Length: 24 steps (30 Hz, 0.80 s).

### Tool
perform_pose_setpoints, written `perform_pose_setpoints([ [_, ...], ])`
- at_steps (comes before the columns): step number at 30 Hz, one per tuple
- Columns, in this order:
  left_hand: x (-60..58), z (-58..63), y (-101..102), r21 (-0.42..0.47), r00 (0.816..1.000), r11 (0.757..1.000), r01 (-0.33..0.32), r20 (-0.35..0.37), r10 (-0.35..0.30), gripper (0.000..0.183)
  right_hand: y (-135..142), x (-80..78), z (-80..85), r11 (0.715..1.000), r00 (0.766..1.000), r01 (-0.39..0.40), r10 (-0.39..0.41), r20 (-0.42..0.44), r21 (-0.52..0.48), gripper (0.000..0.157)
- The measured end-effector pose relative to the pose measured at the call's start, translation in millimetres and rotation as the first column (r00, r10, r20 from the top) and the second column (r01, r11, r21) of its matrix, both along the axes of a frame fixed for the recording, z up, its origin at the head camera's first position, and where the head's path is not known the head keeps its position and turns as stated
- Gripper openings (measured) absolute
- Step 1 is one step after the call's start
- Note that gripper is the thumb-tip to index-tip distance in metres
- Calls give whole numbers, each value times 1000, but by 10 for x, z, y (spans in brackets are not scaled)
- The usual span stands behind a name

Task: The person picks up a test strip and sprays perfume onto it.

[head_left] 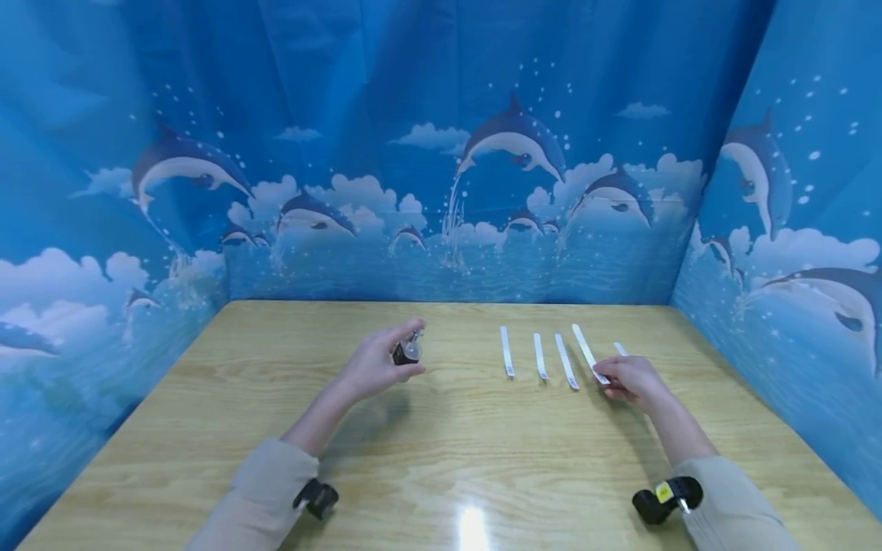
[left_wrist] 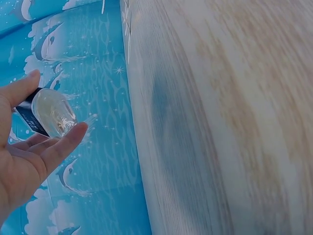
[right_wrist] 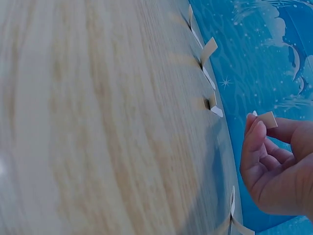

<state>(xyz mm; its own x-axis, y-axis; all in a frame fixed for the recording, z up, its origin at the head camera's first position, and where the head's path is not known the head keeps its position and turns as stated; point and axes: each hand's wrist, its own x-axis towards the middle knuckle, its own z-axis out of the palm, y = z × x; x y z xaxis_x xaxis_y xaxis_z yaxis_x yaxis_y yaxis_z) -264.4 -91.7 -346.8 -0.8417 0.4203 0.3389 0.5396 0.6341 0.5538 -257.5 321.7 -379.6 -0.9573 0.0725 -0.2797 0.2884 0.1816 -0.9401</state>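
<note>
My left hand [head_left: 375, 361] grips a glass perfume bottle [left_wrist: 55, 111], probably slippery; my right hand [head_left: 635, 379] pinches a paper strip [head_left: 584, 348], likely light, bendy, best held by its end.

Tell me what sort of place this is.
Probably a makeshift recording booth, not an ordinary room: a dolphin-printed backdrop hangs behind and along both sides of a wood-grain table, and the person at it wears black wrist devices.
</note>
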Motion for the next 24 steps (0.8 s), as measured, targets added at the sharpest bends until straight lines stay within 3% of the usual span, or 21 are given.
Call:
perform_pose_setpoints([
  [8,0,2,3,-5,1000,1000,8,23,-8,66,62,3,-29,1000,1000,8,-8,1,-8,17],
  [16,10,1,-4,0,999,1000,24,30,-24,66,106,-46,-89,994,994,104,-103,44,-15,4],
  [24,7,-3,-26,16,999,999,31,43,-32,67,125,-74,-106,987,985,158,-156,75,-21,12],
])
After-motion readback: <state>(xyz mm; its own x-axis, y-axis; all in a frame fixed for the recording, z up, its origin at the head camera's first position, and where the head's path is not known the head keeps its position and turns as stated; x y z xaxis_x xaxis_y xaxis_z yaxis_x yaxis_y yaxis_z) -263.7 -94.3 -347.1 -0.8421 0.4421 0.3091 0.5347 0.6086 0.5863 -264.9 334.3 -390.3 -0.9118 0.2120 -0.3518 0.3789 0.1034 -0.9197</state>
